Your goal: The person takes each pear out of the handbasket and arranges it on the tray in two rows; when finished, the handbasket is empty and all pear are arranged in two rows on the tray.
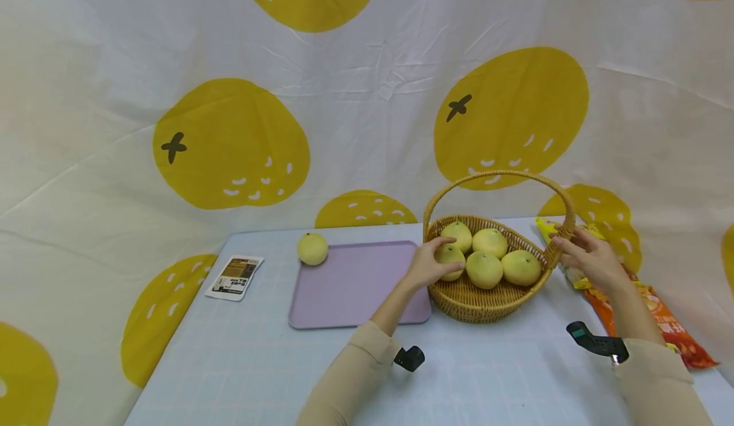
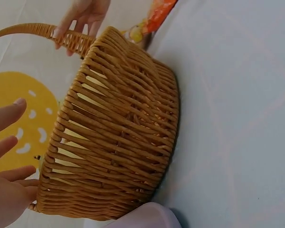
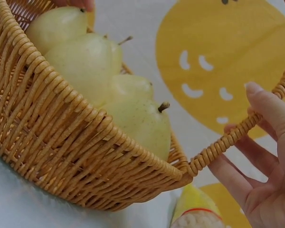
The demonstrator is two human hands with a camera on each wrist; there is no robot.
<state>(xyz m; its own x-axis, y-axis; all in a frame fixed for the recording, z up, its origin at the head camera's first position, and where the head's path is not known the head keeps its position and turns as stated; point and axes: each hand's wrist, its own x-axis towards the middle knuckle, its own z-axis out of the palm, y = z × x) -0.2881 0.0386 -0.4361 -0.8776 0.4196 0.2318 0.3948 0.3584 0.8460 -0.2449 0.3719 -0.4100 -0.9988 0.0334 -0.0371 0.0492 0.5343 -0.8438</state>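
Note:
A wicker basket (image 1: 478,311) with an arched handle (image 1: 499,173) stands on the table, with several pale yellow pears (image 1: 484,269) inside. My left hand (image 1: 427,263) reaches over the basket's left rim, thumb and fingers spread at the leftmost pear (image 1: 449,255). In the left wrist view these fingers (image 2: 14,173) look fairly straight, and the rim hides most of that pear. On the other side, my right hand (image 1: 593,260) holds the lower right end of the handle, its thumb (image 3: 263,102) on one side and fingers on the other.
Left of the basket lies a purple tray (image 1: 355,286), with a single pear (image 1: 312,249) at its far left corner. A white and brown packet (image 1: 235,277) lies further left. Orange and yellow snack bags (image 1: 659,314) lie at the right, beside my right forearm. A fruit-print cloth hangs behind.

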